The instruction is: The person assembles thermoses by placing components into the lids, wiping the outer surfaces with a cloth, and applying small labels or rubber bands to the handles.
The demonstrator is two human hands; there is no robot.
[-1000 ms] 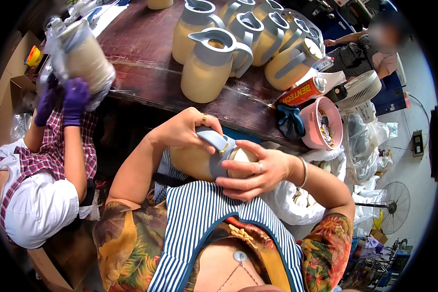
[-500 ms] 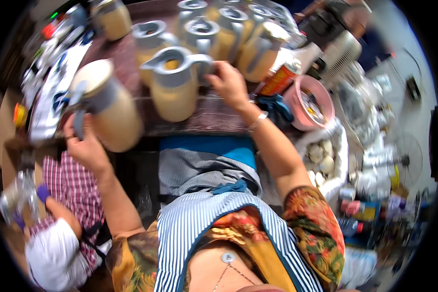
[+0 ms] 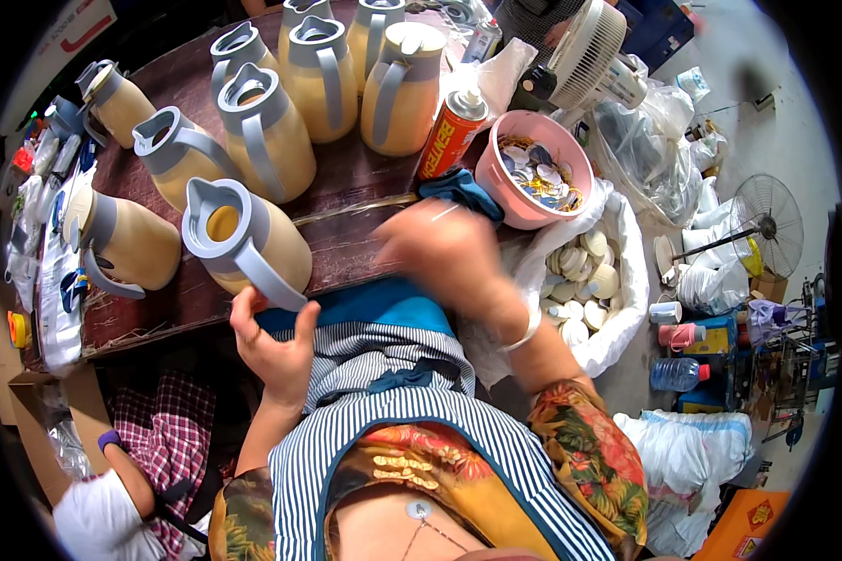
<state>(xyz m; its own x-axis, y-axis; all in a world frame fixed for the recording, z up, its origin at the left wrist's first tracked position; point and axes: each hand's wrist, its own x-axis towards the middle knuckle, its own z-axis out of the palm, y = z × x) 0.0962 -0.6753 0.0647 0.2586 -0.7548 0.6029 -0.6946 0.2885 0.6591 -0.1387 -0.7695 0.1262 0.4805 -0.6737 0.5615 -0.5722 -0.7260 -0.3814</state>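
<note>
At the table's front edge stands a cream thermos jug (image 3: 281, 248) with a grey collar and an uncovered mouth. My left hand (image 3: 276, 351) is at the lower end of its grey handle, thumb and forefinger on either side. My right hand (image 3: 449, 252) is smeared by motion beside a blue cloth (image 3: 463, 192), so its fingers and anything in them cannot be made out. To the left, a thermos jug with a cream lid (image 3: 136, 238) stands apart from my hands. Several similar jugs are grouped behind, one of them a lidded jug (image 3: 402, 93).
A pink bowl (image 3: 533, 210) of small metal parts stands at the table's right, near a red spray can (image 3: 449, 136). Beside it a white sack (image 3: 627, 323) holds cream lids. A fan (image 3: 585, 56) is behind. Someone in a checked garment (image 3: 164, 421) is at lower left.
My left hand has let go of the lidded jug, now on the table, and moved to the open jug's handle. My right hand has left that handle and moved nearer. The view has shifted.
</note>
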